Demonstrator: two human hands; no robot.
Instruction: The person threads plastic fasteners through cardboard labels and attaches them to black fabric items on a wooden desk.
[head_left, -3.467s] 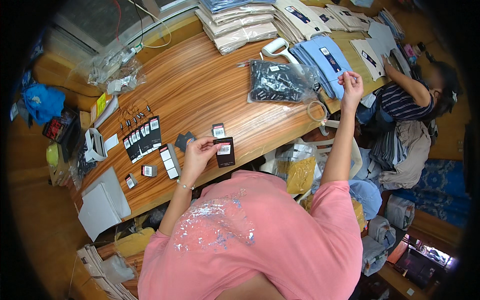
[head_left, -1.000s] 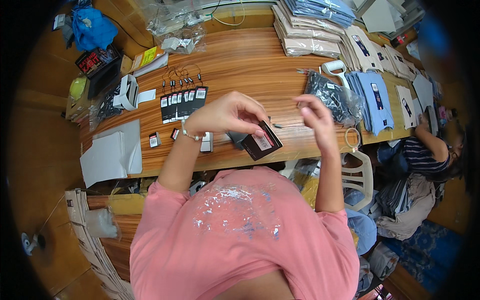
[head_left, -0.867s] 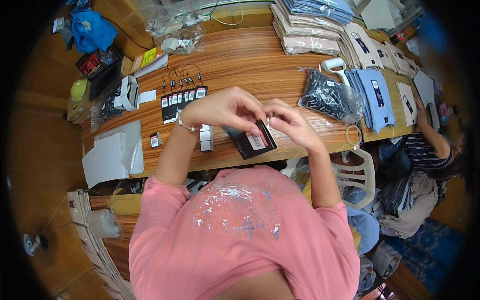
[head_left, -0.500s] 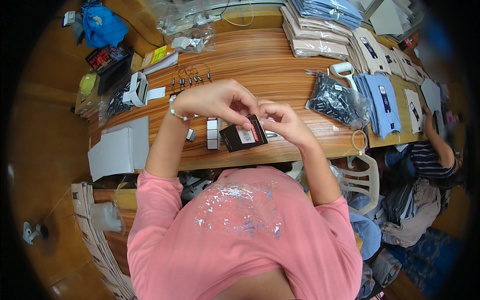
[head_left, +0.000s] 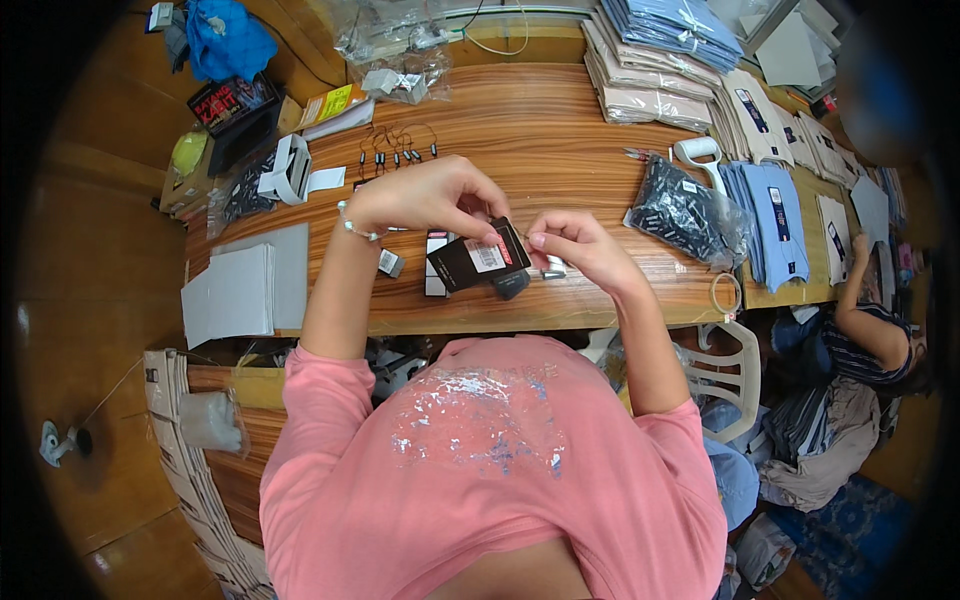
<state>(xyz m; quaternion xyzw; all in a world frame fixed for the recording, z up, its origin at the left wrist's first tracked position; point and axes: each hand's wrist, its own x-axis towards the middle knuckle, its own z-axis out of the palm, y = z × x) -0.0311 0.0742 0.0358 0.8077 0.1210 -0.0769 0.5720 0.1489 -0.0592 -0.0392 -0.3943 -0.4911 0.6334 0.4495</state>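
Note:
My left hand (head_left: pixel 450 205), with a beaded bracelet at the wrist, pinches a black hang tag (head_left: pixel 455 268) between thumb and fingers. The tag is tilted and bears a white barcode sticker and a small red label. To its right, my right hand (head_left: pixel 582 250) is closed in a pinch by the tag's upper corner, on what looks like its thin cord; the fingertips mostly hide it. Beneath the tag, a white sticker strip (head_left: pixel 436 285) and a dark object (head_left: pixel 512 284) lie on the wooden table (head_left: pixel 400 312). A small sticker roll (head_left: pixel 390 262) sits beside my left wrist.
Several looped cords with black ends (head_left: pixel 398 157) lie farther back. A clear bag of black pieces (head_left: pixel 680 210) and a white tag gun-like tool (head_left: pixel 700 155) are at right, near folded shirts (head_left: pixel 770 220). White sheets (head_left: pixel 230 292) lie left. Another person's arm (head_left: pixel 860 285) reaches in far right.
My right hand has drawn slightly away from the tag to the right. The tag has tilted a little, uncovering the dark object below it. The whole view has shifted slightly.

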